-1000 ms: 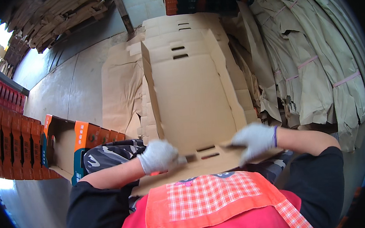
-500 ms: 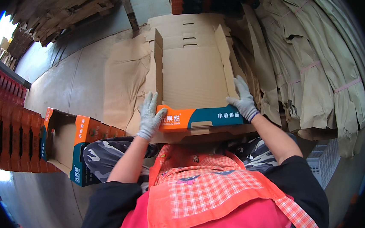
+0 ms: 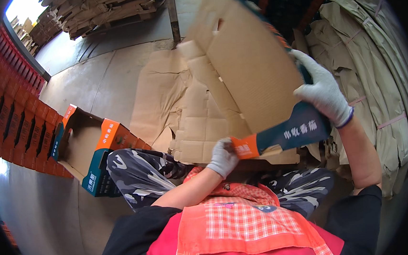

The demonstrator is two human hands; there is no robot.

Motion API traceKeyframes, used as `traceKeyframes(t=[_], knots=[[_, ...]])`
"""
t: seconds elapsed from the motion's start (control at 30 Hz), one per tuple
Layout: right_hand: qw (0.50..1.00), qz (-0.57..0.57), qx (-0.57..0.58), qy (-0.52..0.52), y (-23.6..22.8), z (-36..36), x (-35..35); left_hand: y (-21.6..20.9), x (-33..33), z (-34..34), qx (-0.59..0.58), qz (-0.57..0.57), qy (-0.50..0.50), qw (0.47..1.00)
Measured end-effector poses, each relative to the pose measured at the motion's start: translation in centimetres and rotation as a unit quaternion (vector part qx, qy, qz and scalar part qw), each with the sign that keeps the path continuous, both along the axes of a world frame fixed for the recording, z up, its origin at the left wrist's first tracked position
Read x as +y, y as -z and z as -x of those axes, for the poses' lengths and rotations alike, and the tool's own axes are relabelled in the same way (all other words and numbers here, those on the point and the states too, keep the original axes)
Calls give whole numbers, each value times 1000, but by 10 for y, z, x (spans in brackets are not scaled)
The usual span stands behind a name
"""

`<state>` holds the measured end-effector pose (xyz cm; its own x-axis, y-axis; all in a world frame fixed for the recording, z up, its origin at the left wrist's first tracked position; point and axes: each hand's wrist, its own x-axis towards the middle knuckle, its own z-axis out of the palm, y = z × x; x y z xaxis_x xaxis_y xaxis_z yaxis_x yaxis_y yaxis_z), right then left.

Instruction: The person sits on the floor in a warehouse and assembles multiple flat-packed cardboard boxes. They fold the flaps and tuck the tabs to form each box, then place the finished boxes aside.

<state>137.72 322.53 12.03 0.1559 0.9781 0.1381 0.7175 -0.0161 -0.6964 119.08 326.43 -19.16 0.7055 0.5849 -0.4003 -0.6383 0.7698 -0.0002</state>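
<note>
A partly folded cardboard carton (image 3: 255, 63), plain brown inside with an orange and dark green outside, is tilted up in front of me, its far end slightly blurred. My left hand (image 3: 224, 158), in a pale glove, is closed on the orange end of its near panel. Higher up, my gloved right hand (image 3: 325, 91) grips the carton's green right side, with the thumb on the inner edge and the other fingers partly hidden behind it. Beneath the carton lie flat brown cardboard blanks (image 3: 199, 123), close to my left hand.
By my left knee a folded open carton (image 3: 111, 135) leans against a row of stacked orange cartons (image 3: 18, 115). Crumpled brown paper (image 3: 155, 90) covers the floor ahead. Tied bundles of brown sheets (image 3: 367, 76) line the right. A dark post (image 3: 172, 15) stands at the back.
The carton was lying flat with both hands at its near panel. Now it is lifted and turned, its right side up. My right hand rose along that side; my left moved right and nearer.
</note>
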Motion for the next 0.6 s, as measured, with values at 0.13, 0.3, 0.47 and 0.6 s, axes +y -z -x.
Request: traceKeyframes(t=[0.13,0.3,0.47,0.6], knots=[[921,-94,-323,-198,5,60,11,8,-19,0,120,-25,264,957],[962,-260,13,-83,48,39,62,-101,-37,54,483,-679,165,528],[955,-285,-72,35,48,28,64,-243,26,32,514,-845,-135,51],[933,-287,-212,40,40,18,36,-271,74,4,504,-855,85,88]])
